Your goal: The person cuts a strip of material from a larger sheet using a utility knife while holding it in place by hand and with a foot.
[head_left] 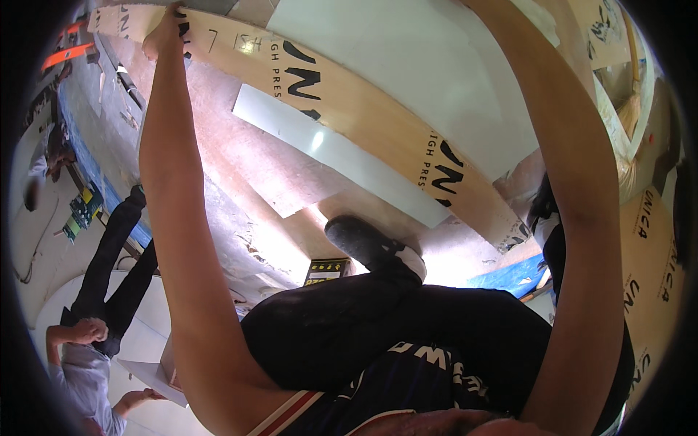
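Note:
A long tan printed strip lies diagonally across the floor, with a narrower white strip beside its lower edge. My left hand is on the tan strip near its left end, fingers curled at its upper edge. My right arm reaches up over a large white sheet; my right hand is cut off at the top edge, its fingers hidden. My bent legs are below the strips.
Another person is at lower left near pale sheets. Printed tan sheets stand at right. An orange tool, blue plastic sheeting and a dark box lie around the work.

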Demonstrator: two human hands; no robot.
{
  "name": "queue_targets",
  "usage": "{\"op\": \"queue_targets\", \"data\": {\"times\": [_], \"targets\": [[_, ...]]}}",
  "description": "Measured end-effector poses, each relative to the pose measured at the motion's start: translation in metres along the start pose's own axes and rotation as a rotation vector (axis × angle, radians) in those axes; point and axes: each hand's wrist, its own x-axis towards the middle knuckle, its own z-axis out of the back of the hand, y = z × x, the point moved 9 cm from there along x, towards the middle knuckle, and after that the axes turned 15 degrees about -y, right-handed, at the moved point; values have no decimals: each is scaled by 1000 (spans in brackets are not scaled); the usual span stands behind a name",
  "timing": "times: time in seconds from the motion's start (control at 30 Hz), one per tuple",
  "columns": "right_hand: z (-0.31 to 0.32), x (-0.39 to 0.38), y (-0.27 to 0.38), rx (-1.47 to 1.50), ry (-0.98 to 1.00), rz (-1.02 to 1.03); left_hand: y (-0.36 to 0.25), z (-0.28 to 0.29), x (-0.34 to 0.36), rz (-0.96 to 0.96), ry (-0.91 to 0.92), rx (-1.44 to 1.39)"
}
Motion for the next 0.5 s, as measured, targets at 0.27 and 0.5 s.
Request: {"op": "queue_targets", "data": {"times": [0.27, 0.5], "targets": [[-2, 1, 3, 8, 27, -6, 7, -1, 12, 32, -55, -63], [-2, 1, 2, 9, 33, -22, 3, -4, 4, -6, 19, -33]]}}
